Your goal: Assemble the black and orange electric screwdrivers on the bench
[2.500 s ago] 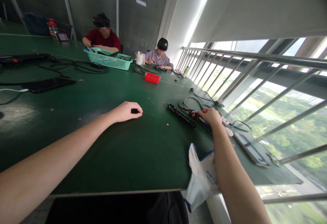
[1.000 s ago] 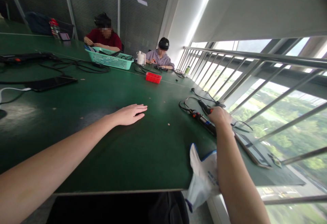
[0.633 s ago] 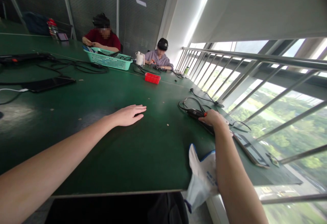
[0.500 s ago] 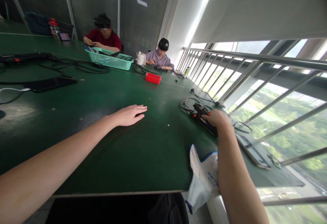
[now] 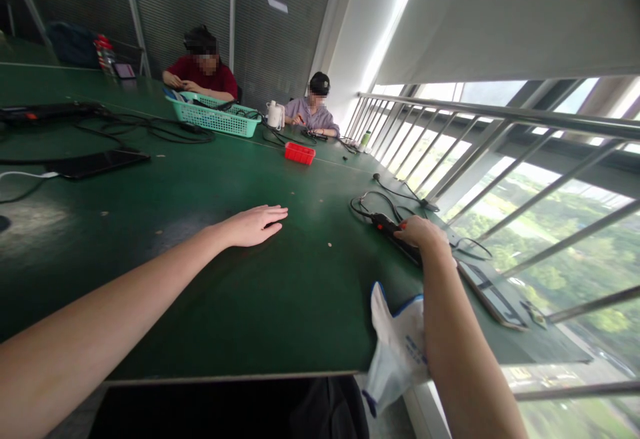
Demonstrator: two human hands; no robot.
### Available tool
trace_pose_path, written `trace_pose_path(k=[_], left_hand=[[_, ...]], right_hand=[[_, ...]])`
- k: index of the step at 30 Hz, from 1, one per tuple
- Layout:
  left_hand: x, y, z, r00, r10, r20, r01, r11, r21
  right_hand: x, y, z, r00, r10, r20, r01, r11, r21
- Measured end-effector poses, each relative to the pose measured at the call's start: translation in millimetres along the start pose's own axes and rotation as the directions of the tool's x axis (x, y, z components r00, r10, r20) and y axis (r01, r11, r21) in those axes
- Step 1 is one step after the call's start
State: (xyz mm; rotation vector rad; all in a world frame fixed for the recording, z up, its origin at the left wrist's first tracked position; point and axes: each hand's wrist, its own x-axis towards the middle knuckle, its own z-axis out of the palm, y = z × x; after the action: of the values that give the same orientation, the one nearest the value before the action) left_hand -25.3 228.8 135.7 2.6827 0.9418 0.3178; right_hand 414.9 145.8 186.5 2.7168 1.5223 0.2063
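Observation:
My left hand (image 5: 255,225) lies flat on the green table (image 5: 280,305), fingers stretched out, holding nothing. At the right, my right hand (image 5: 423,231) curls over a long black corded tool (image 5: 397,239) with orange-red parts. Its fingertips are at an orange-red spot on the tool; the back of my hand and my wrist hide the tool's near end and the other fingers. A black cable (image 5: 356,207) loops from the far end. A white glove with a blue edge (image 5: 397,345) hangs over the table's front edge, partly behind my right forearm.
A phone-like device (image 5: 493,295) lies by the metal railing (image 5: 500,122) on the right. Farther back are a red tray (image 5: 300,153), a turquoise basket (image 5: 215,119) and two people seated. A black tablet-like device (image 5: 103,163) and cables lie at left.
My right hand has shifted slightly left. A raised black piece with pale markings at its fingertips no longer shows, and the tool's flat body is seen there. My left hand stays still.

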Motion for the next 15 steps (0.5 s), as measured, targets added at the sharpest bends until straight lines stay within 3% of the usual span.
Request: trace_pose_path(k=[5,9,13,15], left_hand=[[3,8,6.2,1.000,0.022,-0.016,-0.023,0.999,-0.028],[7,22,15.6,0.991,0.127,-0.049,-0.131,0.988,-0.083],[9,34,20.1,0.967,0.213,-0.138,-0.239,0.948,-0.209],[10,36,18.5,0.963,0.183,-0.197,-0.237,0.922,-0.306]], right_hand=[[3,-8,2,0.998,-0.057,0.006,0.057,0.998,0.022],[2,-33,8,0.980,-0.192,-0.056,0.197,0.976,0.092],[-12,-72,13,0.923,-0.369,-0.112,0.383,0.912,0.147],[-22,-91,14,0.877,-0.462,-0.134,0.480,0.860,0.174]])
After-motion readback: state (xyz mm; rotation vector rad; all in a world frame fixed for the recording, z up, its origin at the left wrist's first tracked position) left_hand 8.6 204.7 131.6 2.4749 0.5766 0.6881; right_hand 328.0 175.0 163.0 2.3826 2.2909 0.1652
